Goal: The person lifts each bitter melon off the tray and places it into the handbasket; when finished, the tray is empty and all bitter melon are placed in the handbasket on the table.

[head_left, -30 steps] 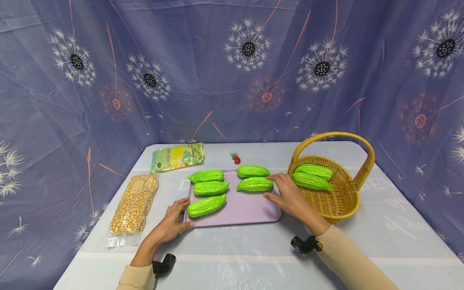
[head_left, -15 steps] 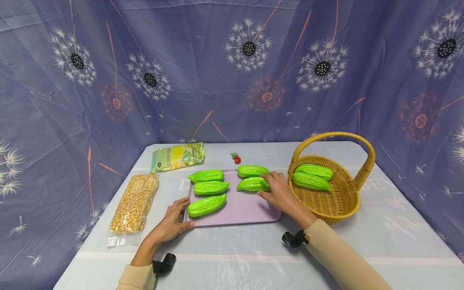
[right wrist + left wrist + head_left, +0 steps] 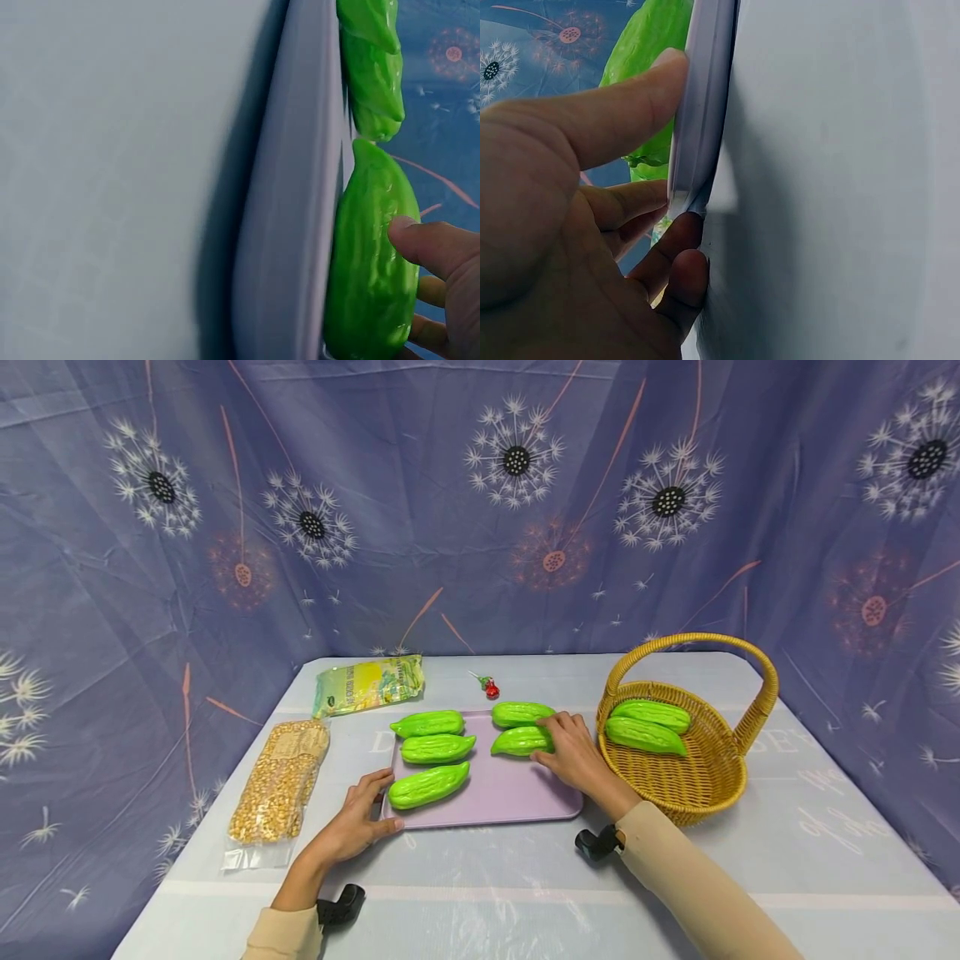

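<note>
On the lilac tray [image 3: 510, 797] lie several bright green bitter melons, three on the left and two on the right. My right hand [image 3: 576, 756] grips the right end of the nearer right-hand bitter melon [image 3: 521, 742]. In the right wrist view, the thumb presses the near side of this bitter melon [image 3: 371, 262], with the fingers behind it, partly hidden. At the tray's front left corner, my left hand [image 3: 356, 822] holds the edge. The left wrist view shows its thumb against the tray rim [image 3: 703, 97] and the other fingers around the corner.
Right of the tray stands a wicker basket [image 3: 693, 781] with a tall handle and two bitter melons [image 3: 647, 735] inside. A bag of yellow kernels [image 3: 276, 785] lies at the left. Behind the tray are a green-yellow packet [image 3: 369, 685] and a small red-and-green item [image 3: 491, 688].
My right hand has moved left along the nearer right-hand bitter melon and closed round its end. The left hand has stayed at the tray's corner.
</note>
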